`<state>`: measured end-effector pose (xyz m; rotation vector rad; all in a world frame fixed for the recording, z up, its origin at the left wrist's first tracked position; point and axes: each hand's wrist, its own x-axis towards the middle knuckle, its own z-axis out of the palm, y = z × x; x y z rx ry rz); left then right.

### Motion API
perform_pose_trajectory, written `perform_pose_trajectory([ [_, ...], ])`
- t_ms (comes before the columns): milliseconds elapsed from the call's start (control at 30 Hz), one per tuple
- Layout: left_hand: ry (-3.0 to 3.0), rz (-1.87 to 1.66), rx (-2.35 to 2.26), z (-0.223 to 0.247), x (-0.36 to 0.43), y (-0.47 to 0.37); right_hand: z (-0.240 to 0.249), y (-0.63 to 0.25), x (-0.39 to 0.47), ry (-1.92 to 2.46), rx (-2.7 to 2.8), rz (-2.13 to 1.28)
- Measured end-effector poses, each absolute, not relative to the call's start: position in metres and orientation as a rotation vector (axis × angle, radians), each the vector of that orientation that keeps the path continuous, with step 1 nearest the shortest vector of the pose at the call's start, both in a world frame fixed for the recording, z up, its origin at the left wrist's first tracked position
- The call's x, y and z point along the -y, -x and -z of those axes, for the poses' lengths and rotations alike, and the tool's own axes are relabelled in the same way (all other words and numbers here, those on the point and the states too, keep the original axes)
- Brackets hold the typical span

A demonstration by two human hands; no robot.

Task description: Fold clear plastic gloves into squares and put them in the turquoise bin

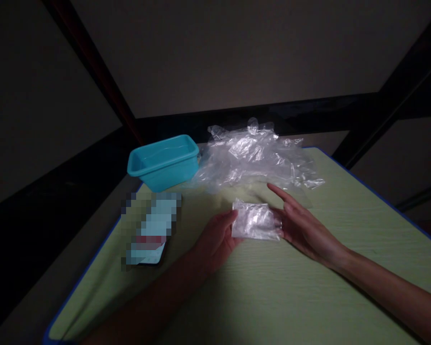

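Observation:
A small rectangle of folded clear plastic, crinkled and shiny, is held above the table. My left hand pinches its left edge, thumb on top and fingers underneath. At the opposite edge is my right hand, one digit stretched out toward the pile and the other fingers partly hidden behind the plastic, touching or very close to it. Just beyond both hands lies a loose pile of thin clear plastic, with rounded, finger-like tips along its far side, like disposable gloves.
A turquoise plastic basket stands at the table's far left corner, beside the pile. Nearer on the left lies a phone, its lit screen pixelated. The pale green table has a blue edge. Dark-framed panels rise behind it.

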<state>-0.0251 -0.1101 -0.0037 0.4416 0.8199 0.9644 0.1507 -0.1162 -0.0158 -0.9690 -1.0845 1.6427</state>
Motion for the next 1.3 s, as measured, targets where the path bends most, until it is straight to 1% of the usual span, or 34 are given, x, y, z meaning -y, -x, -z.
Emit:
perform_pose_trajectory([
  [167,-0.460,-0.986,-0.797,0.0049,0.1102,0.0250,0.0144,-0.1507,0.1188,0.879,1.192,-1.598],
  [500,-0.515,-0.965,-0.780,0.0074,0.1140,0.0235,0.0183,-0.1520,0.1177,0.951,1.406,-1.459],
  [867,-0.506,-0.958,-0.771,0.0054,0.1140,0.0232,0.0173,-0.1519,0.1191,1.077,1.419,-1.542],
  [1300,-0.417,-0.969,-0.781,0.0011,0.1130,0.0211,0.0208,-0.1557,0.1172,1.013,1.487,-1.559],
])
